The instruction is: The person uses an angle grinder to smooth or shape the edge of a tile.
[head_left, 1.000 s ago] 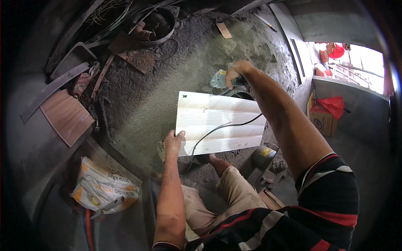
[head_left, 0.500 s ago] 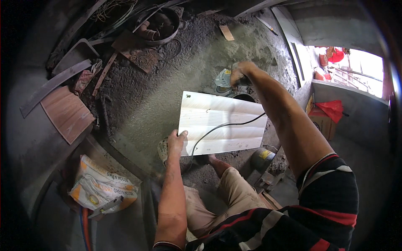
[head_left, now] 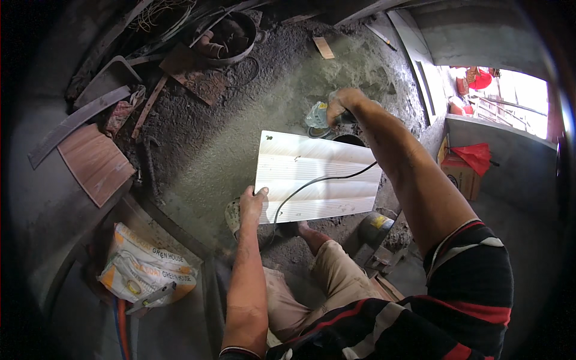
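Note:
A white ribbed tile [head_left: 318, 165] lies in front of me, tilted above my legs and feet. My left hand [head_left: 252, 203] is closed on its lower left edge, thumb on the face and fingers hidden behind. Beyond the tile's far edge, my right hand [head_left: 341, 107] grips what looks like an angle grinder [head_left: 317, 115], with a greyish head and a round disc. The grinder is apart from the tile. A black power cord [head_left: 312, 182] curves across the tile's face and drops over its near edge.
A dark bucket [head_left: 349, 140] stands just behind the tile. Wet grey mortar covers the floor. At far left are a basin [head_left: 231, 59] of debris and a broken brown tile [head_left: 99, 162]. A printed sack [head_left: 147, 270] lies near left; a carton [head_left: 461, 180] stands right.
My right hand and the grinder have shifted slightly left and toward me. The tile and my left hand have barely moved.

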Tool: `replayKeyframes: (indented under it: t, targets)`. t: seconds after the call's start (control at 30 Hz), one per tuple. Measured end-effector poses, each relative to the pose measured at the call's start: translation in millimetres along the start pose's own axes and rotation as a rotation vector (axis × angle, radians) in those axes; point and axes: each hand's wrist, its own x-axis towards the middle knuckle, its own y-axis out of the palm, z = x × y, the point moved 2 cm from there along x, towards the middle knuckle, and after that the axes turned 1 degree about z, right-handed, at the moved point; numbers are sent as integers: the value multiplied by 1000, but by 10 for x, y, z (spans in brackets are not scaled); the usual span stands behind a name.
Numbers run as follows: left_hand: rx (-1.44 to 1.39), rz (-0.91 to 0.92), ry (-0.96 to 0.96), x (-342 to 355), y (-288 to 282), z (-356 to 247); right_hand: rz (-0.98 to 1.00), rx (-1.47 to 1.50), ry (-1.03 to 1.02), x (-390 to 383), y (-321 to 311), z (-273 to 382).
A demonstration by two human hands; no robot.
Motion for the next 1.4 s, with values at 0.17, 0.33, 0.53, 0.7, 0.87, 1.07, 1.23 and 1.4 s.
replayKeyframes:
  t: [0.17,0.33,0.53,0.7,0.87,1.07,1.23,1.4]
  targets:
    - [-14,6,-1,-26,31,-62,59,-12,46,195,14,-99]
    - [-45,-6,5,25,16,51,-39,-1,-49,-75,-83,-38]
    - [4,0,17,4,9,-20,-55,-56,-40,-54,-89,29]
    - [-93,-9,1,-43,10,-57,8,-147,25,181,-50,39]
    - [-84,-6,15,-18,24,-63,36,-61,44,391,-54,-82]
    - [-124,-3,25,-1,12,0,2,-145,43,180,-130,119]
    - [-112,18,17,-10,18,-47,44,-97,84,288,-118,111]
    - [-75,11,33,26,-5,26,59,-172,69,114,-169,293]
